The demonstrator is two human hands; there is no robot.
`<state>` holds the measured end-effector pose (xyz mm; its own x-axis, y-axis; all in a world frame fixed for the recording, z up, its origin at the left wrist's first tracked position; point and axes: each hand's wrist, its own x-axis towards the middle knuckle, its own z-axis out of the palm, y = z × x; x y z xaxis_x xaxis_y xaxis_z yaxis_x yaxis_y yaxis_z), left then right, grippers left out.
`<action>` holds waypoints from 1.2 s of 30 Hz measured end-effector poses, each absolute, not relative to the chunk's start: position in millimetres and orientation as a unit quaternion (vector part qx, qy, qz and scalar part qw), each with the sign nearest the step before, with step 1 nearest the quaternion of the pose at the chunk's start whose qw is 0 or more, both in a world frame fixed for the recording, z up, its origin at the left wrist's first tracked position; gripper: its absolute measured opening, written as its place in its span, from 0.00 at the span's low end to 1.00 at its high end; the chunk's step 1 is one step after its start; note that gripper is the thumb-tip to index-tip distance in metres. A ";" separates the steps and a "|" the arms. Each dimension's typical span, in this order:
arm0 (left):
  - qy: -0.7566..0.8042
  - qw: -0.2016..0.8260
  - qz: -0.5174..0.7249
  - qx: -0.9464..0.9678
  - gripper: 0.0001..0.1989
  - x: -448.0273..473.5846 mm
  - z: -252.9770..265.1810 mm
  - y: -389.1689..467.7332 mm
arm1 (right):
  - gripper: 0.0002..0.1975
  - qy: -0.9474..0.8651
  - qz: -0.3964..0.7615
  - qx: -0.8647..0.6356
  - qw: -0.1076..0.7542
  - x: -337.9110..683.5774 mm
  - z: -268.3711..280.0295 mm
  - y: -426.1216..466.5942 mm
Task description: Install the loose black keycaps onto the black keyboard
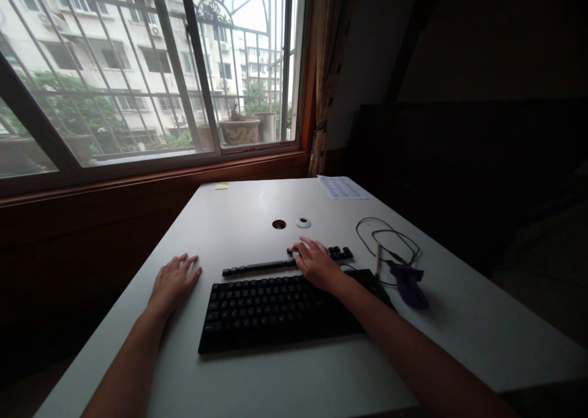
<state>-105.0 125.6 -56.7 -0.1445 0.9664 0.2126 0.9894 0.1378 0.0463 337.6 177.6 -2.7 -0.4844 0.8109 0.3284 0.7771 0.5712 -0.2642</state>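
Note:
My left hand (174, 281) lies flat on the white table, left of the keyboard, its fingers spread and nothing in them. Reaching over the keyboard's upper edge, my right hand (316, 262) has its fingers stretched out. One fingertip is at a small black keycap (289, 251), just behind a row of loose black keycaps (261, 266). The hand covers part of that row; more keycaps (342, 253) show on its right. The black keyboard (261, 311) lies in front, with my right forearm hiding its right part.
A purple cloth-like item (411, 286), a thin light-coloured stick (378, 259) and a looped black cable (390, 231) lie at right. Further back are a round table hole (279, 224), a white ring-shaped cover (303, 223), printed paper (344, 188) and a yellow note (221, 186).

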 end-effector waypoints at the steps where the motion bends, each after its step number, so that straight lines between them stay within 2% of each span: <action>1: -0.751 0.064 -0.088 -0.651 0.31 -105.1 -56.7 125.9 | 0.15 -0.859 0.040 -0.462 0.216 335.2 -2.3 180.9; 14: -0.754 0.065 -0.097 -0.647 0.29 -102.6 -55.0 125.0 | 0.08 -0.842 0.076 -0.483 0.227 319.6 -2.3 232.8; 21: -0.754 0.068 -0.090 -0.647 0.30 -102.7 -54.3 125.3 | 0.08 -0.846 0.084 -0.458 0.259 313.4 3.6 232.4; 28: -0.754 0.068 -0.083 -0.648 0.31 -105.2 -56.4 126.3 | 0.07 -0.856 0.103 -0.391 0.323 335.6 17.6 169.5; 32: -0.751 0.073 -0.085 -0.651 0.30 -106.6 -57.9 126.9 | 0.07 -0.848 0.139 -0.313 0.405 359.8 10.0 114.5; 36: -0.745 0.080 -0.086 -0.656 0.31 -107.9 -58.4 127.4 | 0.08 -0.850 0.126 -0.293 0.418 375.1 -4.8 77.4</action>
